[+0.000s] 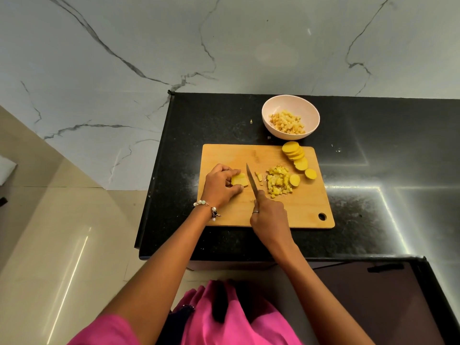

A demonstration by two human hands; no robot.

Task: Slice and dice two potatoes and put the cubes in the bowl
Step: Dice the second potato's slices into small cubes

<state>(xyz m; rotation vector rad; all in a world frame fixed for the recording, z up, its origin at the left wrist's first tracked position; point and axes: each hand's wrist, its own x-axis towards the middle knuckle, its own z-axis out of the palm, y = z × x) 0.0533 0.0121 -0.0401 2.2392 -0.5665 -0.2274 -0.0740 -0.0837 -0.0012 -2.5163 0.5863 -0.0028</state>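
On the wooden cutting board [224,155], my left hand [220,185] holds a small stack of yellow potato slices [240,181] with curled fingers. My right hand [268,215] grips the knife [252,180], whose blade stands just right of that stack, tip pointing away from me. A pile of potato cubes [278,181] lies right of the blade, with a couple of loose strips [258,176] between. Round potato slices [295,153] fan along the board's far right corner. A pale bowl [267,113] behind the board holds several cubes.
The board lies on a black granite counter [373,220] whose left edge and front edge drop to a beige tiled floor. A white marble wall rises behind. A small potato scrap [251,121] lies on the counter left of the bowl.
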